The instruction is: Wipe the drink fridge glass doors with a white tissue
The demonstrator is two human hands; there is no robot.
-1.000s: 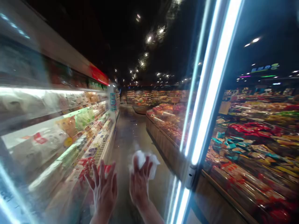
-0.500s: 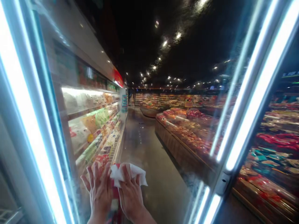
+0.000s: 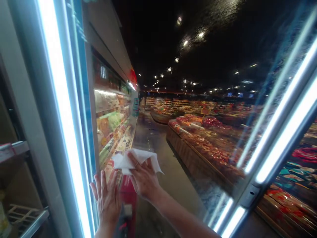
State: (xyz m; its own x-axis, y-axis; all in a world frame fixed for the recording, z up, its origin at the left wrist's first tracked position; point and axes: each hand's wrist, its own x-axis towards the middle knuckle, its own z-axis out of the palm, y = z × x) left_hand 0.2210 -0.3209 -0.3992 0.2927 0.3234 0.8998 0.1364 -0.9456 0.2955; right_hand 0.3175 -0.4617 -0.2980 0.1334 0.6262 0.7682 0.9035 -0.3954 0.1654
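Note:
A transparent glass door pane (image 3: 170,201) framed by bright light strips stands in front of me. My right hand (image 3: 146,180) presses a thin white cloth (image 3: 121,162) flat against the glass, its fingers spread over the middle of it. One corner of the cloth sticks out to the right of the fingers. Lower and to the left, my left hand (image 3: 107,200) lies with its fingers apart, seemingly resting on the pane and holding nothing. The two hands are apart.
Glowing light strips edge the door at left (image 3: 61,99) and right, where a door handle fitting (image 3: 251,193) shows. Cabinet shelves (image 3: 18,148) stand at far left. Beyond the glass are a lit refrigerated display (image 3: 111,122), an aisle floor (image 3: 156,142) and long produce bins (image 3: 188,145).
My right hand has moved up the glass with the cloth, away from the left hand. The left hand stays low with fingers spread. The whole view has shifted to the left.

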